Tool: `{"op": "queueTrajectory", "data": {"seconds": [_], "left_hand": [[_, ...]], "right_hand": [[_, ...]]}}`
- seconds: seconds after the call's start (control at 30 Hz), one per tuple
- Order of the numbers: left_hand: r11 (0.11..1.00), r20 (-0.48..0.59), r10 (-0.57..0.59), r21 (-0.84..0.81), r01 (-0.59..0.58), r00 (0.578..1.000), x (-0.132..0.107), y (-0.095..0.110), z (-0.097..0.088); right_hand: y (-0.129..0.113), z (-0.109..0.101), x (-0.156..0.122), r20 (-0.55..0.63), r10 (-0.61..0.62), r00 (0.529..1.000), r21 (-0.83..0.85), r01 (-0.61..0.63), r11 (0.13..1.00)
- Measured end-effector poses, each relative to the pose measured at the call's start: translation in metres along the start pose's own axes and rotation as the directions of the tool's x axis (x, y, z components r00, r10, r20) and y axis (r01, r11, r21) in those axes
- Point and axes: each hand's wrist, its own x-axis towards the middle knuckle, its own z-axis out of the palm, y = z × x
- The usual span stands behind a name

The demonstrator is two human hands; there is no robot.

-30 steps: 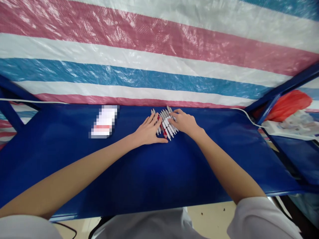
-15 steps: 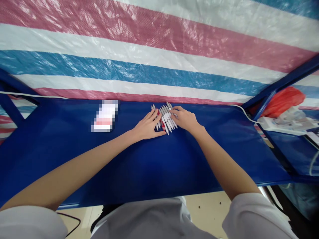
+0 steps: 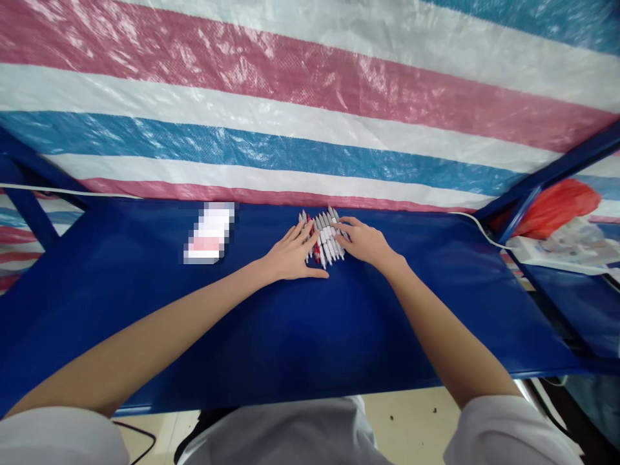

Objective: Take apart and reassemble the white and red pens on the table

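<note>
Several white pens with grey ends (image 3: 329, 239) lie side by side in a row on the blue table (image 3: 300, 336), some with red parts at the row's left. Over the left end of the row, my left hand (image 3: 290, 253) lies flat with spread fingers, covering part of the pens. Its thumb stretches out along their near ends. My right hand (image 3: 365, 241) rests at the right end, its bent fingers apart and the fingertips against the outermost pens. Neither hand grips a pen.
A blurred-out white and pink flat item (image 3: 210, 232) lies to the left. Striped plastic sheeting (image 3: 310, 123) hangs behind the table. At the right, beyond a blue metal frame (image 3: 518, 213), are a red plastic bag (image 3: 562, 205) and a white power strip (image 3: 557, 255).
The whole view has shifted slightly. The pens' tips line up a little differently between my hands, and my left thumb has moved a little away from their near ends.
</note>
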Motion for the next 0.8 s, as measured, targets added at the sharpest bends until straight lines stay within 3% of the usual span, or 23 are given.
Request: {"op": "queueTrajectory", "data": {"seconds": [0.17, 0.33, 0.57, 0.8], "left_hand": [[0.999, 0.003, -0.043, -0.030, 0.043, 0.999, 0.002, 0.002, -0.001], [0.995, 0.044, 0.019, -0.099, -0.015, 0.999, 0.000, -0.014, -0.011], [0.981, 0.076, 0.086, -0.178, -0.072, 0.993, -0.001, -0.035, -0.032], [0.966, 0.031, -0.033, -0.254, 0.040, 0.999, 0.000, -0.021, -0.029]], "right_hand": [[-0.001, 0.002, 0.000, 0.004, 0.009, 1.000, 0.016, -0.009, 1.000], [-0.005, 0.000, -0.002, 0.025, 0.009, 1.000, 0.052, -0.011, 0.999], [0.016, -0.011, 0.005, 0.083, -0.235, 0.968, 0.045, 0.232, 0.972], [0.020, -0.009, 0.008, 0.053, -0.334, 0.941, -0.006, 0.335, 0.942]]}}
